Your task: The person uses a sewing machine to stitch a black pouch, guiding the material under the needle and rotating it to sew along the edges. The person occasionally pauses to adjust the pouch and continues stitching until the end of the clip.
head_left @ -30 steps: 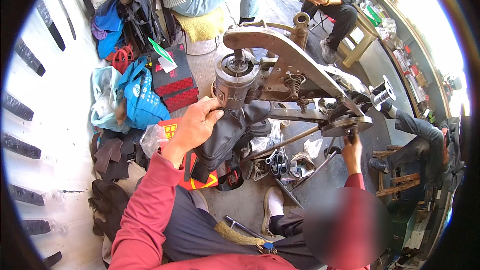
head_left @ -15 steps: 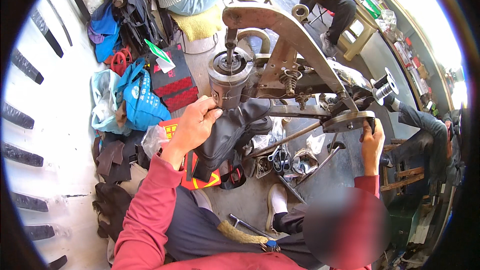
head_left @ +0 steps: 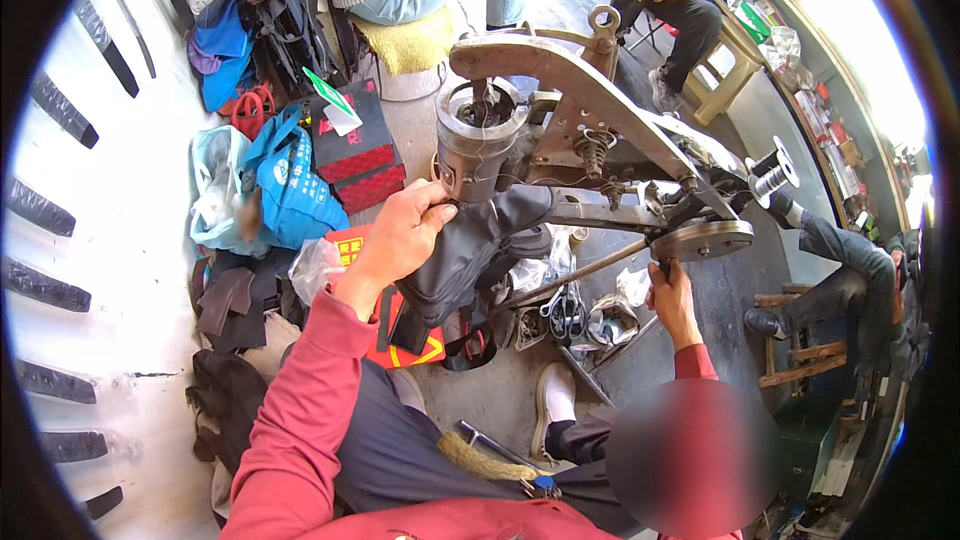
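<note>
A hand-cranked sewing machine [head_left: 600, 90] of worn bare metal stands before me, with a round cylindrical head [head_left: 468, 160] at its left end. Below that head hangs a black leather-like bag [head_left: 465, 255], part of it draped over the machine's narrow arm. My left hand [head_left: 400, 240] pinches the bag's upper edge right beside the head; the needle area is hidden. At the machine's right end is a flat metal hand wheel [head_left: 705, 240]. My right hand [head_left: 675, 302] is closed round the small dark handle at the wheel's near-left rim.
Blue bags [head_left: 285, 175] and a dark red-and-black box [head_left: 355, 145] lie to the left. A thread spool [head_left: 772, 172] rises at the right. Scissors [head_left: 567, 312] and small containers sit on the floor under the machine. Other people sit at the far side and right.
My right hand has swung from the wheel's right side to its near-left side, turning the handle. The left hand keeps its pinch on the bag. The whole view has shifted slightly.
</note>
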A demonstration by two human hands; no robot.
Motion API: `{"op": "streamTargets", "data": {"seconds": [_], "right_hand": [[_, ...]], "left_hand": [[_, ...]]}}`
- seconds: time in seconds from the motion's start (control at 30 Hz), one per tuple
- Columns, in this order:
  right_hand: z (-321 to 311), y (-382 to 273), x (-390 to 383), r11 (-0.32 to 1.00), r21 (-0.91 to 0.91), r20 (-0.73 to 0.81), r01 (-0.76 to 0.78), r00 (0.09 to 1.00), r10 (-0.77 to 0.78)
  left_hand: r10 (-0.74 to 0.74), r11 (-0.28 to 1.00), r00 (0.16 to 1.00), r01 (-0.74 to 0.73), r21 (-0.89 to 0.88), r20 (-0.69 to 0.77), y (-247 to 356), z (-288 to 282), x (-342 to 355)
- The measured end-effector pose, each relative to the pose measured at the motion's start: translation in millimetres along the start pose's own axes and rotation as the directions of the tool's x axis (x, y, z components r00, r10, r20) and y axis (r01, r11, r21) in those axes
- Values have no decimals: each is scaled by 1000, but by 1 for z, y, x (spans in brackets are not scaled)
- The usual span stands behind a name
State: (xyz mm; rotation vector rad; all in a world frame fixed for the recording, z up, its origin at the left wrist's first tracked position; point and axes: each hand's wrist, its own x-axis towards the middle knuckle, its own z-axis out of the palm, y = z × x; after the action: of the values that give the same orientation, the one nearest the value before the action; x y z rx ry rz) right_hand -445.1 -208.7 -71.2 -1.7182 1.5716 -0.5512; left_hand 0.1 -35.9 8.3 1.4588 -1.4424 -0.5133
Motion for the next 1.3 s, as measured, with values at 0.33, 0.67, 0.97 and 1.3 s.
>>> {"op": "streamTargets", "data": {"seconds": [0.33,0.67,0.97,1.3], "right_hand": [[3,-32,-14,999,2,-9,45,999,-45],[3,-37,-19,1000,-9,-38,2,999,-2],[29,-37,-35,717,570,42,-401,886,462],[78,-152,-86,712,650,467,-266,879,-98]], "left_hand": [[-43,999,999,43,15,-11,6,0,0],[-68,997,997,69,20,-46,13,0,1],[-69,988,992,82,128,-105,24,-3,0],[70,918,973,22,397,-218,22,6,-8]]}}
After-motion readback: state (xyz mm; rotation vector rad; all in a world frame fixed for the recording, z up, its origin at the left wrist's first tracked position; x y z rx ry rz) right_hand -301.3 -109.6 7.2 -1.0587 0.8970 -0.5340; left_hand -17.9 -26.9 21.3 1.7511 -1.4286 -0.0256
